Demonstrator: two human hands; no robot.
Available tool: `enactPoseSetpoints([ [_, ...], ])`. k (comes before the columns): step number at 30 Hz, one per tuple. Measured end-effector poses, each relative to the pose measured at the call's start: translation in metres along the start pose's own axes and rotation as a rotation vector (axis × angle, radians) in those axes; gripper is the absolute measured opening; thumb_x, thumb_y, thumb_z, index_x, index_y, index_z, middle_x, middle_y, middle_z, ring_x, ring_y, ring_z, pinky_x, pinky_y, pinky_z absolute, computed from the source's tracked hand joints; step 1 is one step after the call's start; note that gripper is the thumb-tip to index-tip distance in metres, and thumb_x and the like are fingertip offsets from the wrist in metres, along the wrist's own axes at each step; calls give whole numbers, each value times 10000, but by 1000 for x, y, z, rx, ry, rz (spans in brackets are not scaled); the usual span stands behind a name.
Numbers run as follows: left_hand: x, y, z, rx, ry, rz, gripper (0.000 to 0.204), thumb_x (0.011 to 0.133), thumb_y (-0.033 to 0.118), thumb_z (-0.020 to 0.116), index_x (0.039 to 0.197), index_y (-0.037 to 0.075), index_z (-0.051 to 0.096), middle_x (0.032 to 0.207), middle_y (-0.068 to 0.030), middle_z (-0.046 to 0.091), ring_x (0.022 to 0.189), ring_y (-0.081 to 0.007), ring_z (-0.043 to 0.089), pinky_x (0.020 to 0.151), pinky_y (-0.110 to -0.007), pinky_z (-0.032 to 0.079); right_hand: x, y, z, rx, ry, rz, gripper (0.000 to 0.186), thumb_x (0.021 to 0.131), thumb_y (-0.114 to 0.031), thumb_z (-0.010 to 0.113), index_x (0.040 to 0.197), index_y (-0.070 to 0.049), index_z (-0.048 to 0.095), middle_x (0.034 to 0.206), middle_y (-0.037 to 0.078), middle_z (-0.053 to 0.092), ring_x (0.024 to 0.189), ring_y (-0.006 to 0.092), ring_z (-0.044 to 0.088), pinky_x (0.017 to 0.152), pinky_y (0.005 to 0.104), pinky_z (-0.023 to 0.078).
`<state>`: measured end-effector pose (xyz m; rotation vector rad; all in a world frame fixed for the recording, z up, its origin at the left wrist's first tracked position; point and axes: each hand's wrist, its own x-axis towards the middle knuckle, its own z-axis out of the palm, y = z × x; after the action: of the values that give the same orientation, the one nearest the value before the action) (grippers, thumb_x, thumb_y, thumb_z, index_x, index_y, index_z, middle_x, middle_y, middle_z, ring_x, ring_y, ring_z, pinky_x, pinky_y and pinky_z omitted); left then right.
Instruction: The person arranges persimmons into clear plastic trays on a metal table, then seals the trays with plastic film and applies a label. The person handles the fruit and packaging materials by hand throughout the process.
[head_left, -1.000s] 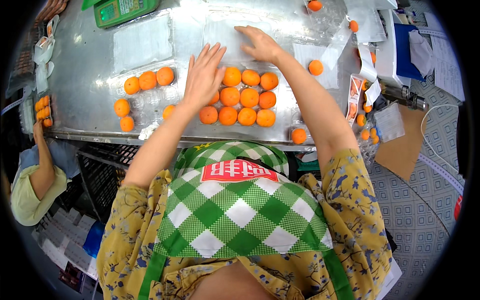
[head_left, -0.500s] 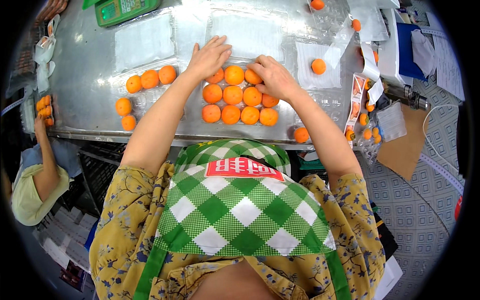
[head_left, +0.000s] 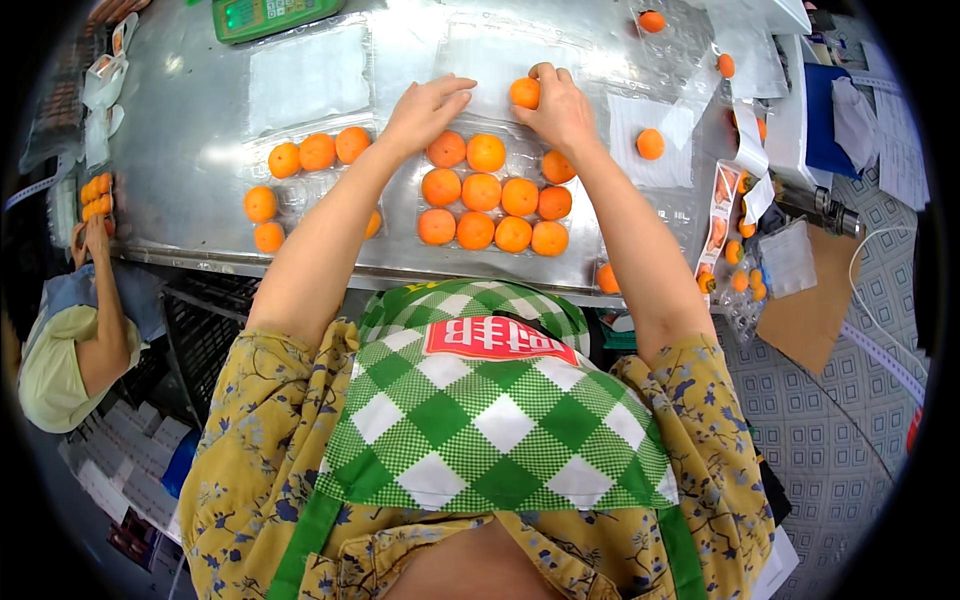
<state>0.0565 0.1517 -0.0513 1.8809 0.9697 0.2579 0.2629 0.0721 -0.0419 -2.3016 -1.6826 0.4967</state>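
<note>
My right hand point(head_left: 560, 110) grips a round orange persimmon point(head_left: 525, 93) above the far edge of a clear plastic tray point(head_left: 590, 225). Rows of persimmons point(head_left: 481, 191) fill the tray, except for a gap in the back row, third place from the left. My left hand point(head_left: 428, 115) is open and holds nothing; its fingers reach over the tray's back left part. Behind the tray, the raised clear lid with a white sheet point(head_left: 490, 62) lies flat beneath the held persimmon.
Left of my forearm is another partly filled clear tray point(head_left: 305, 195), with a white-sheeted lid point(head_left: 308, 78) behind it. A green scale point(head_left: 270, 15) stands at the back. One loose persimmon point(head_left: 650, 144) sits on a white sheet at right. Another person's hands point(head_left: 92, 240) work at far left.
My right hand has lifted a persimmon out of the back row and moved it away from me, leaving a gap. My left hand stays near the tray's back left. The whole view has shifted slightly.
</note>
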Motion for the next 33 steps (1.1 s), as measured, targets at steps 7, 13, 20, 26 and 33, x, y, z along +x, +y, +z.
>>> enactPoseSetpoints([
  [7,-65,5,10,331,216,172,357,725,130,719,1060,29,647,1014,-107,578,986,-299,532,861,-382,453,-26,-6,-7,65,136,-143,539,700,-241,751,1166,-93,524,1110,125,539,1026,305,540,846,395,471],
  [13,-72,7,19,318,290,161,394,670,106,762,1022,34,600,991,-101,552,962,-301,523,840,-385,444,-60,-14,-13,259,182,-173,525,717,-142,730,1183,-33,515,1156,157,517,1054,334,527,873,391,460],
  [20,-65,7,20,316,231,146,389,660,93,765,1000,36,584,1004,-111,543,953,-307,537,819,-385,456,-90,-24,-18,467,141,-167,510,718,-102,722,1177,-18,516,1162,172,515,1069,343,529,892,397,456],
  [26,-63,2,19,333,220,121,433,663,113,763,1066,41,620,987,-114,534,900,-292,566,777,-378,481,-102,-36,-19,526,116,-167,471,716,-82,717,1145,-19,533,1151,162,518,1060,332,535,885,395,460],
  [33,-78,44,8,-783,118,-254,311,757,183,749,987,-1,647,930,-59,632,785,-145,591,731,-270,488,-117,-60,-39,667,59,-242,540,697,-106,744,1193,-48,538,1131,128,525,1065,301,536,898,373,459],
])
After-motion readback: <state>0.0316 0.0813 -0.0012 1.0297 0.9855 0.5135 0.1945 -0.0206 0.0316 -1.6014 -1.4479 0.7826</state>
